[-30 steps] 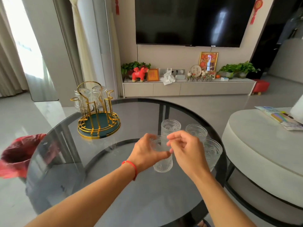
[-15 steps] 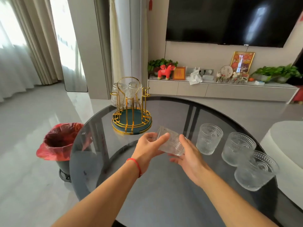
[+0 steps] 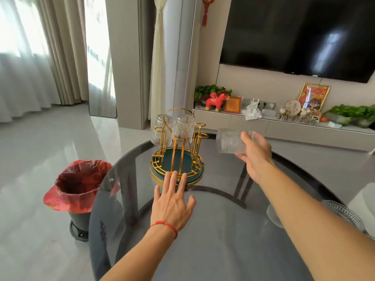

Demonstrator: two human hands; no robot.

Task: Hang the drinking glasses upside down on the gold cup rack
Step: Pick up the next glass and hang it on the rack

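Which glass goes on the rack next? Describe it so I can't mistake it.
Start at the round dark glass table, then the gold wire cup rack at its far edge. Right of the rack, the right hand holds one clear embossed glass in the air, tipped sideways, unlike those hanging.

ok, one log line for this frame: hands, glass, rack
left hand: open, fingertips at gold cup rack base | right hand: holds glass sideways, right of rack | hung: two glasses

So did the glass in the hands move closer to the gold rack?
Yes. The glass, now in the right hand alone, went up off the table and toward the gold rack, level with its empty hooks.
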